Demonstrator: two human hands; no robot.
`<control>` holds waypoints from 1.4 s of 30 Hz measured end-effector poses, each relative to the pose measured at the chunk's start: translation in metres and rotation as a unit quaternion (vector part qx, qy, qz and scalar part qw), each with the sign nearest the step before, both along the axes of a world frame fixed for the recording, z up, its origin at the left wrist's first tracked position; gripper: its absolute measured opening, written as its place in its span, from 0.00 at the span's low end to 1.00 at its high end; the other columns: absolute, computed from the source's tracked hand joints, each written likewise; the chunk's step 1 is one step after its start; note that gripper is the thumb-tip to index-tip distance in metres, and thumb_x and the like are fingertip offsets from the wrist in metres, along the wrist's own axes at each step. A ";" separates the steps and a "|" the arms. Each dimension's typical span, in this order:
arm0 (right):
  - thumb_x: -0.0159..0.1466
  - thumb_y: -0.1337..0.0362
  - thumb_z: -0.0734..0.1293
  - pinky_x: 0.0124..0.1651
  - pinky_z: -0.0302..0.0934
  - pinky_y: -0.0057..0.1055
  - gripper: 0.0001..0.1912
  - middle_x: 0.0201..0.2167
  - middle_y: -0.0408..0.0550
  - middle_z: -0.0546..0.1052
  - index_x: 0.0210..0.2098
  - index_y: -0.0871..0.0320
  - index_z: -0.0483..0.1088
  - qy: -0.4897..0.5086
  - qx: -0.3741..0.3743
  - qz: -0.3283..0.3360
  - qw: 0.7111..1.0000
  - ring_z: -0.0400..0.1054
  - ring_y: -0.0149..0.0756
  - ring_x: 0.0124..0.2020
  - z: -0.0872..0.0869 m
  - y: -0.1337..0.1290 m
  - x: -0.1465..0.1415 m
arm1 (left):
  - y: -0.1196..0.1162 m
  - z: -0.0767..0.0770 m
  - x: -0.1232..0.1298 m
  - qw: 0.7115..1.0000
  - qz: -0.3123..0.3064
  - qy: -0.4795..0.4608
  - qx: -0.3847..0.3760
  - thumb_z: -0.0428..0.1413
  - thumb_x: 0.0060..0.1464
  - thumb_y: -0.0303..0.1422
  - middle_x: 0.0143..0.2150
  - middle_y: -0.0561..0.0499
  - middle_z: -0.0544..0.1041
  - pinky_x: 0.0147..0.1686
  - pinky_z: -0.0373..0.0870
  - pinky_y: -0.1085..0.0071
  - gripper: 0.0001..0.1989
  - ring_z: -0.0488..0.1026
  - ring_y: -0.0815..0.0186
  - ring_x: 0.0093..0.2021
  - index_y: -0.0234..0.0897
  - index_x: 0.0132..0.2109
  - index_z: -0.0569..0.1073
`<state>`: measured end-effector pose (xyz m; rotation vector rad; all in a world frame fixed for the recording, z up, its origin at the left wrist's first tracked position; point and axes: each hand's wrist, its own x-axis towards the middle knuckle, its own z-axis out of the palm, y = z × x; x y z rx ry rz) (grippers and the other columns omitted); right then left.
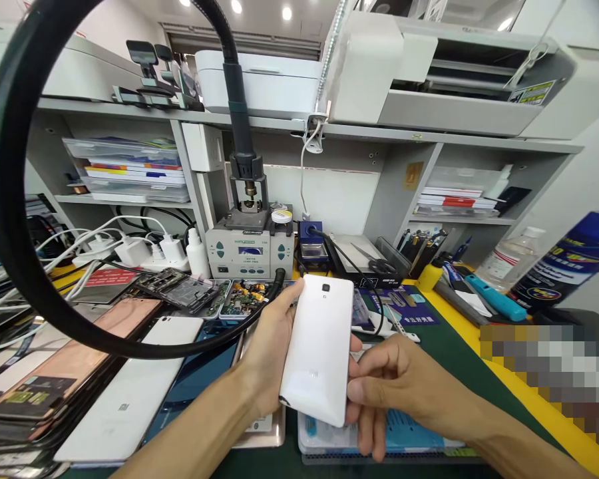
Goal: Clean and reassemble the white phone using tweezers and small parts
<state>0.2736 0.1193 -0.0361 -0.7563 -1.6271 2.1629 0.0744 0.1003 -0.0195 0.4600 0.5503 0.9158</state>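
A white smartphone (319, 346), back side up with its camera near the top, is held tilted above the bench. My left hand (272, 356) wraps around it from the left, and its fingertips show along the right edge. At the lower right edge, my right hand (397, 386) is closed, with thumb and bent forefinger pinching at the phone's side. What lies between those two fingertips is too small to make out. Beneath the phone rests a clear plastic case (329, 436) with blue contents.
A black hose (10, 219) loops across the left foreground. Stacked phones (130, 392) and opened phone parts (180, 293) cover the left bench. Behind stands a hot-air station (252, 256). A spray can (569, 259) and a clear bottle (512, 259) stand at right.
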 end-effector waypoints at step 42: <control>0.59 0.58 0.74 0.29 0.73 0.28 0.15 0.25 0.55 0.81 0.31 0.67 0.78 -0.037 0.027 -0.030 0.999 0.77 0.37 0.25 0.005 -0.007 -0.002 | 0.002 -0.005 -0.002 1.000 -0.020 0.013 0.021 0.50 0.53 0.58 0.41 0.35 0.79 0.38 0.73 0.56 0.34 0.78 0.48 0.37 0.31 0.51 0.73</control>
